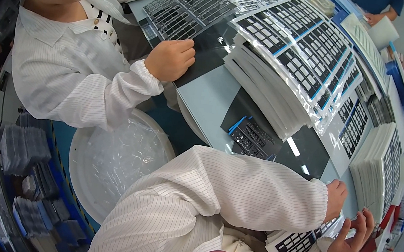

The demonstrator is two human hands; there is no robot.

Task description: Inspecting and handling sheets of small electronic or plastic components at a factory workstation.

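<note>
My left hand (336,199) is at the right side of the table, its fingers curled inward. What they hold, if anything, is hidden. Just below it is my right hand (349,238), raised with bent fingers and a gap between thumb and fingertips; I see nothing in it. Beneath both hands lies a sheet of black panels with white rectangles (292,251), close to my body and partly covered by my sleeve. A thick stack of similar sheets (390,164) stands just beyond my hands.
A tall stack of film-covered sheets (292,46) fills the table's middle. Small black panels (253,136) lie before it. On the left a co-worker's hand (171,59) rests beside a dark panel sheet (188,11). A white round bin (122,159) with clear film scraps stands below.
</note>
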